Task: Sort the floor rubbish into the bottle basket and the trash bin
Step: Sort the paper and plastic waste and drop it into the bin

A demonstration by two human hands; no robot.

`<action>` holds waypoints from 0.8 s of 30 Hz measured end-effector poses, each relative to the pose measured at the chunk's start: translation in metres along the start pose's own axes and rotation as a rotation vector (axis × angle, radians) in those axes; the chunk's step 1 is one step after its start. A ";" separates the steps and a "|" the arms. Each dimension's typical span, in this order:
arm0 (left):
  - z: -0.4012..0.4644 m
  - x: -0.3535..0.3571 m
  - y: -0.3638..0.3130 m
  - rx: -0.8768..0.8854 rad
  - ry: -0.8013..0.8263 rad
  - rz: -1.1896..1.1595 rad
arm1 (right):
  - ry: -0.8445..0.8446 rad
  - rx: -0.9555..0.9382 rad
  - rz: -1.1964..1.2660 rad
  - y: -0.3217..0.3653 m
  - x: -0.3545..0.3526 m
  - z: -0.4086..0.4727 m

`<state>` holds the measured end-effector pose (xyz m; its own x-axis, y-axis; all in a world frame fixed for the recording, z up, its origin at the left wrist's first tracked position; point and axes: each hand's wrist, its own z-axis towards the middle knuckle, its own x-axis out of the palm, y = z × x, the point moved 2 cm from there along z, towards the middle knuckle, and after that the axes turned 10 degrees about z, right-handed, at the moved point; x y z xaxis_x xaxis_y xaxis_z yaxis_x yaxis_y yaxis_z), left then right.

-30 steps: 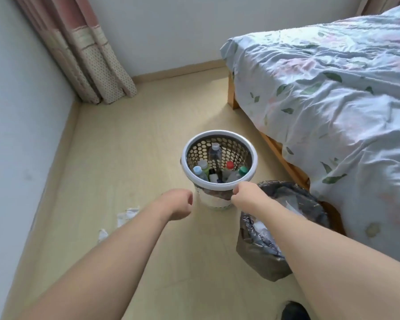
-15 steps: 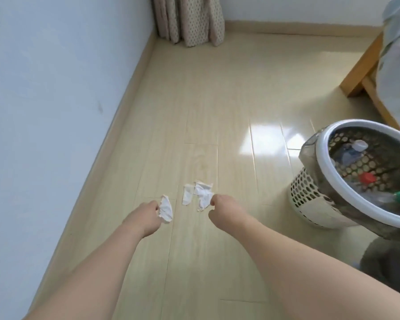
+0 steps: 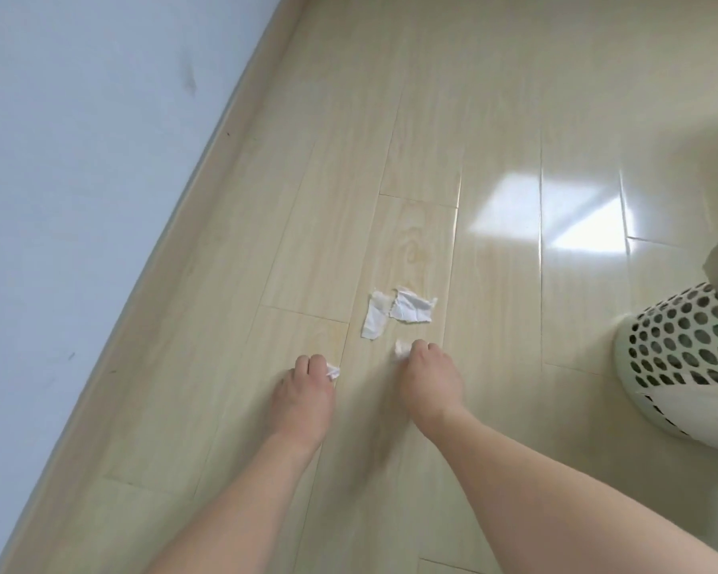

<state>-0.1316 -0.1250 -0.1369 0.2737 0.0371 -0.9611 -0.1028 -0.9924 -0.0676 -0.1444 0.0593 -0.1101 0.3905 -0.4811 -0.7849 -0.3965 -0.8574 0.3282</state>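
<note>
Two torn scraps of white paper lie flat on the pale wooden floor (image 3: 494,118) in the middle of the frame. The long thin white scrap (image 3: 374,316) runs up and down the picture, leaning a little to the right at its top. The wider crumpled white scrap (image 3: 412,306) touches it at the upper right, and its long side runs left to right.

Both bare arms reach up from the bottom of the frame, backs of the hands up. The left hand (image 3: 305,393) has its fingers curled and pinches a small white paper bit (image 3: 333,371) at its fingertips. The right hand (image 3: 428,379), just below the two scraps, is curled too and grips another small white paper wad (image 3: 401,348).

The white plastic basket with round holes (image 3: 680,358) stands at the right edge. A light blue wall (image 3: 79,159) fills the upper left
</note>
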 end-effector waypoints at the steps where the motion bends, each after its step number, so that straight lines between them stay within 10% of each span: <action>1: -0.004 -0.003 0.000 0.024 0.017 0.013 | 0.038 0.006 0.026 -0.001 0.004 -0.003; 10: -0.029 -0.088 -0.040 0.038 0.501 -0.205 | 0.188 0.025 0.274 -0.055 -0.072 -0.075; 24: -0.184 -0.271 -0.414 0.649 0.372 -0.235 | -0.219 0.287 0.254 -0.313 -0.312 -0.318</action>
<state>0.0123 0.2542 0.2007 0.6482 0.0818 -0.7570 -0.5097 -0.6920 -0.5112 0.1223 0.4195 0.1987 0.0777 -0.5937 -0.8009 -0.6838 -0.6164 0.3906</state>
